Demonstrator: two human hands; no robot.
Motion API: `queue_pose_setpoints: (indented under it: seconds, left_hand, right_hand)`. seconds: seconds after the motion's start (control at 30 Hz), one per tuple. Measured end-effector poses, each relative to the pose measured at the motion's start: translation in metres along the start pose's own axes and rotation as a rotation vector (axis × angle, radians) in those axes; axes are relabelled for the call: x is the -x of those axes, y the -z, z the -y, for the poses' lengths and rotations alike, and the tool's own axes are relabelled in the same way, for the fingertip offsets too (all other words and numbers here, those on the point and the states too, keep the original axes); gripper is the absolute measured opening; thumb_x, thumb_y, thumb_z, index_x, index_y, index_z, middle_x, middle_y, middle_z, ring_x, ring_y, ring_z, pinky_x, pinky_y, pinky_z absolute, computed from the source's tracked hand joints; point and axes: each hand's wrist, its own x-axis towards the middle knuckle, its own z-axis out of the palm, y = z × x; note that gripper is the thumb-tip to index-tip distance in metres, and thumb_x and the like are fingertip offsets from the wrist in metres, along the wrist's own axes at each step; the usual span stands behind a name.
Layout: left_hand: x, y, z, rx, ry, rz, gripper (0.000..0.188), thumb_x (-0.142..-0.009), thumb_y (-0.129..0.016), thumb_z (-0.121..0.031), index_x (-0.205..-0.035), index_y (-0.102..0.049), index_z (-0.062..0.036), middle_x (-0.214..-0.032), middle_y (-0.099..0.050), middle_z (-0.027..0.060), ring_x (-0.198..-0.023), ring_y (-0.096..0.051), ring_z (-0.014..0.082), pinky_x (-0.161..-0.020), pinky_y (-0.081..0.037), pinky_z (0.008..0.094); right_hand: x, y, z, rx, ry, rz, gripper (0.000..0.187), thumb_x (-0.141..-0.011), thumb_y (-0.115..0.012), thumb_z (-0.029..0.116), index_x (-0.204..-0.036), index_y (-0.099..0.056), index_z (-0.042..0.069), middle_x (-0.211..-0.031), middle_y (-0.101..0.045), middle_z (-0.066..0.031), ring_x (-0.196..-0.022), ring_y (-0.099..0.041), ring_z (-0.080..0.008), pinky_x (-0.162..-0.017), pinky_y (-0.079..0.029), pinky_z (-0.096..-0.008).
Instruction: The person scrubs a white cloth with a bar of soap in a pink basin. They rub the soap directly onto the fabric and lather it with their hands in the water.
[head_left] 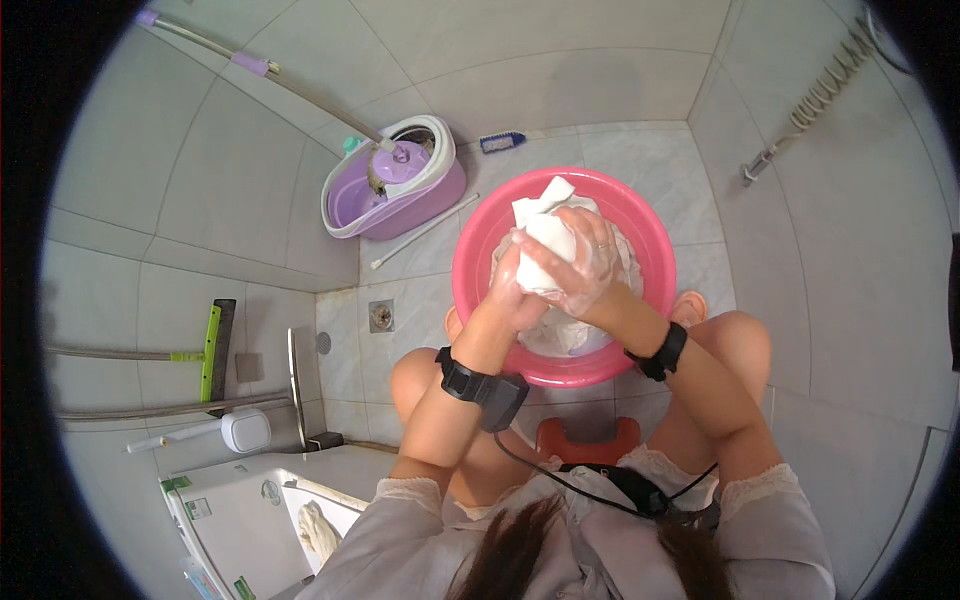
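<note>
Free gap right of basin [659, 270] (obstacle at left: mop bucket [432, 197])

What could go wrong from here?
- Slip: foam on the right hand could make the white cloth slide free, likely back into the pink basin, as both hands hold it above that.
- Wetting: the dark box on the left wrist sits close to the basin, so splashes might reach it.
- Snag: the black cable curves loosely from that box toward the waist and may catch.

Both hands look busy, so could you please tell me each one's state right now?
Left hand: closed, gripping the white cloth.
Right hand: closed, gripping it too.
</note>
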Motion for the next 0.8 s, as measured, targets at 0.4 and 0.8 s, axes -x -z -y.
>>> queue_pose_setpoints:
  seconds: [0.4,0.8]
  left_hand:
    - [0.004,-0.013,0.001,-0.187,0.041,-0.091,0.051,-0.093,-0.031,-0.037,-0.132,-0.032,-0.0046,-0.132,-0.04,0.0119,-0.12,-0.041,0.027,-0.102,-0.03,0.0409]
    - [-0.001,-0.018,0.006,0.022,0.139,0.037,0.052,-0.093,-0.033,-0.038,-0.134,-0.029,-0.0058,-0.133,-0.039,0.012,-0.12,-0.04,0.0257,-0.102,-0.029,0.041]
  right_hand:
    - [0.005,-0.01,-0.003,0.085,-0.141,-0.041,0.054,-0.075,-0.058,0.028,-0.126,-0.046,0.015,-0.113,-0.044,-0.0177,-0.105,-0.04,-0.0366,-0.089,-0.034,-0.048]
    - [0.003,-0.02,-0.038,-0.095,-0.666,-0.165,0.055,-0.08,-0.06,0.029,-0.129,-0.041,0.014,-0.111,-0.044,-0.0196,-0.102,-0.042,-0.0356,-0.086,-0.037,-0.0451]
